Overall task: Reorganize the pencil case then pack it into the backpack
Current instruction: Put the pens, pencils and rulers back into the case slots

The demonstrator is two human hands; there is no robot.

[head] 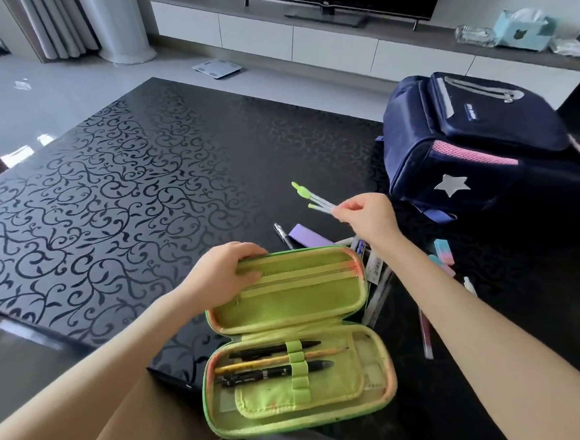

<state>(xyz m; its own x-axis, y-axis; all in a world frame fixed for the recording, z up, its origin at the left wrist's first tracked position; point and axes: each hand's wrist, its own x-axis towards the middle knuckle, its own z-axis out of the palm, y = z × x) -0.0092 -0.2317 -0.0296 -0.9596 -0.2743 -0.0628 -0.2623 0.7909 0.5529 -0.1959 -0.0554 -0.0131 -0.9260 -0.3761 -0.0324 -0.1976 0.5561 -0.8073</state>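
While the open green pencil case [297,301] lies at the near edge of the black table [124,180], its lower half reaching past that edge, the left hand [224,276] grips the left end of the raised lid. The right hand [367,214] pinches a green compass [309,198], lifted above the tabletop. Loose pens [377,289] and erasers [442,247] crowd the case's right side. The navy backpack [465,145] sits near the table's far right edge; broad bare tabletop spreads to the left
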